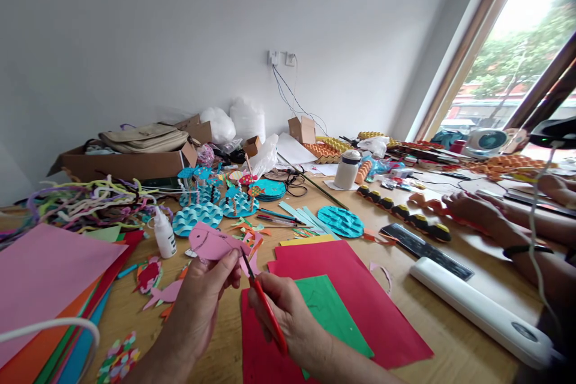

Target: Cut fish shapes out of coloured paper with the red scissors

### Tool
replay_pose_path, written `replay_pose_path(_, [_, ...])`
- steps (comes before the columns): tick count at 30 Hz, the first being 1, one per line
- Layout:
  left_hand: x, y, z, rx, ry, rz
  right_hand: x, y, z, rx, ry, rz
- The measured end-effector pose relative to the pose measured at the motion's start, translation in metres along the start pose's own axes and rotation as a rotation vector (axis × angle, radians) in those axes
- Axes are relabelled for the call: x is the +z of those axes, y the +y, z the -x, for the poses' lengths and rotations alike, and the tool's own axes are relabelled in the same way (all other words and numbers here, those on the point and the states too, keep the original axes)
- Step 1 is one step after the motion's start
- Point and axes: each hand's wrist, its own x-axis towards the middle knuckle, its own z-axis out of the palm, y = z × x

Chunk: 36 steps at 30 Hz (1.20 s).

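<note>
My left hand point(204, 297) pinches a pink paper fish cutout point(209, 241) that has a drawn outline on it. Red-handled scissors point(265, 306) are in my right hand point(285, 312), their blades up against the fish's right end. Beneath my right hand lie a green paper sheet point(335, 312) and red paper sheets point(387, 324). More cut paper fish, one pink point(167, 292) and one red point(149, 274), rest on the table left of my hands. A white glue bottle point(164, 233) stands behind them.
Coloured paper sheets point(49, 270) and fuzzy pipe cleaners point(103, 201) occupy the left. Blue paper wave crafts point(198, 219) stand mid-table. At right are a white elongated device point(479, 309), a painted egg-carton strip point(402, 213) and another person's arms point(490, 216). A white bottle point(347, 169) stands farther back.
</note>
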Motion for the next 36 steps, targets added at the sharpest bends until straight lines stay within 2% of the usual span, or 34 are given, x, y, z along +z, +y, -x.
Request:
replay_pose_path(7, [-0.0038, -0.0020, -0.0015, 0.008, -0.055, -0.054, -0.0023, -0.0042, -0.0001, -0.019, -0.025, 0.049])
replay_pose_path(16, [0.0027, -0.0075, 0.0042, -0.002, -0.005, 0.018, -0.0018, -0.0007, -0.0005, -0.034, -0.019, 0.095])
replay_pose_path(25, [0.0031, -0.0079, 0.0039, -0.018, 0.026, 0.052, 0.0008, -0.0014, -0.0012, 0.007, 0.004, 0.020])
replay_pose_path(36, [-0.0013, -0.0075, 0.0012, 0.013, -0.041, 0.024, -0.0007, -0.0013, -0.0002, -0.008, -0.017, -0.008])
